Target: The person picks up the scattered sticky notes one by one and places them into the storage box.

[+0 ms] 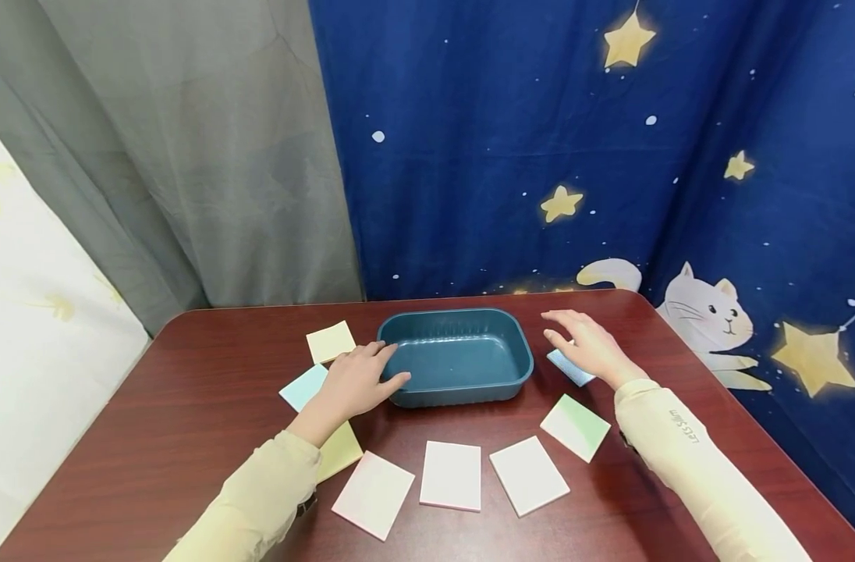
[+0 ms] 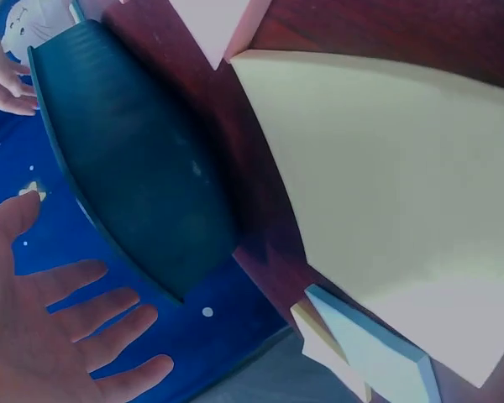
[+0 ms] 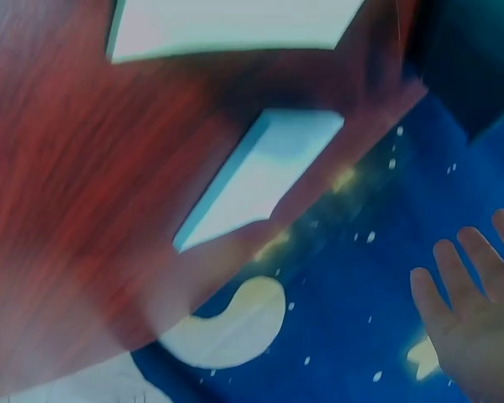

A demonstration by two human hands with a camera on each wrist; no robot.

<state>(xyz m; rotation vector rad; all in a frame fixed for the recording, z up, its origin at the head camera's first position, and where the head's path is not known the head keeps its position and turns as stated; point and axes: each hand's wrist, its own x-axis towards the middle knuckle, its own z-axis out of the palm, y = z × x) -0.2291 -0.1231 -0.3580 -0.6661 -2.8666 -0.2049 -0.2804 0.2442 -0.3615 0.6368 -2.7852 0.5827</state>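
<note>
A dark teal rectangular plastic basin (image 1: 459, 363) stands on the table, its inside bare. My left hand (image 1: 360, 378) hovers at its left side with fingers spread; in the left wrist view that hand (image 2: 84, 327) shows apart from the wall, holding nothing. My right hand (image 1: 589, 343) is stretched out right of the basin, above a blue sticky note pad (image 1: 570, 368) that it partly hides. Its fingers look straight in the right wrist view, with nothing in them. Near the left hand lie a light-blue pad (image 1: 303, 386), a pale yellow pad (image 1: 331, 342) and a partly covered yellow-green pad (image 1: 339, 450).
Along the near side lie a pinkish pad (image 1: 374, 495), a white pad with a pink edge (image 1: 451, 476) and another white pad (image 1: 529, 475). A green-and-white pad (image 1: 576, 427) sits by the right sleeve. Curtains (image 1: 484, 156) hang behind the reddish-brown table (image 1: 189, 406).
</note>
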